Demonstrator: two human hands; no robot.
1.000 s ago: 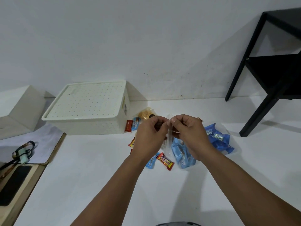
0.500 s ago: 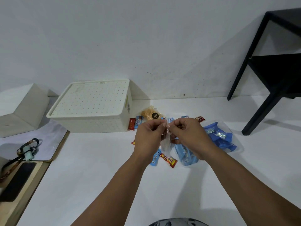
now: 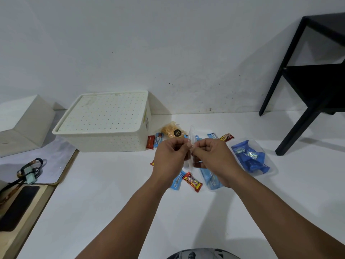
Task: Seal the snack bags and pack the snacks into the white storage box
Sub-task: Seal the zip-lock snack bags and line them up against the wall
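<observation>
My left hand and my right hand pinch the top edge of a clear plastic snack bag between them, held edge-on above the floor. The white storage box, perforated and with its lid on, stands to the left near the wall. Loose snacks lie around my hands: a red bar, a small blue packet, a bag of yellow sticks, and a red packet against the box. A clear bag of blue packets lies to the right, another under my right wrist.
A black side table stands at the right by the wall. At the left are a white block, a white mat, and a wooden board with a black phone and a strap with a small device.
The clear bag has risen and now sticks up above my fingers. Both hands moved slightly up and away from me, still pinched together on the bag.
</observation>
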